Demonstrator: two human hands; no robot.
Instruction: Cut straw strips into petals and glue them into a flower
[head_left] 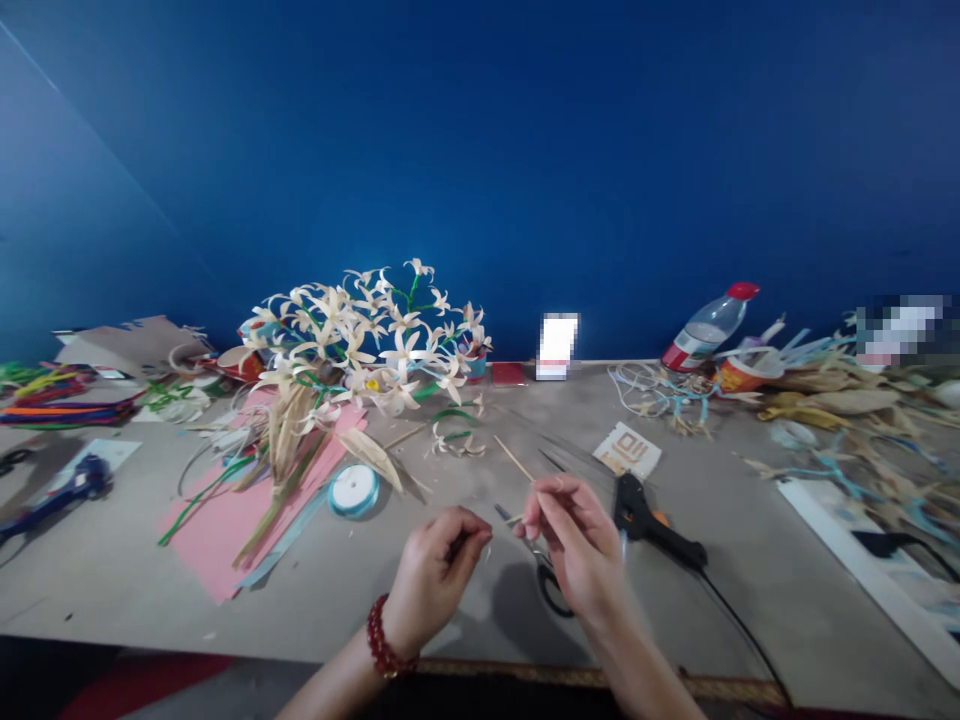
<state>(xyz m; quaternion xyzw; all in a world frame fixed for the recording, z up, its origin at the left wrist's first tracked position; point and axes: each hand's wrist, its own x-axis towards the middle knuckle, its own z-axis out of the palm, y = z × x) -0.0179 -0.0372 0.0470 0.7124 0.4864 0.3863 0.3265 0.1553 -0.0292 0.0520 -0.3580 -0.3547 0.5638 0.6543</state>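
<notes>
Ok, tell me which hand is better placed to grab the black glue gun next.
Probably the right hand: it is close beside the glue gun, while the left hand is farther off.

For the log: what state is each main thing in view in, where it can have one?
Left hand: fingers drawn together
Right hand: fingers pinched together
Scissors: lying partly behind right hand; open or shut unclear
Black glue gun: lying down, cord attached
Bottle: capped
Ribbon spool: lying flat
White flowers: petals spread
Pink paper: flat, partly covered
</notes>
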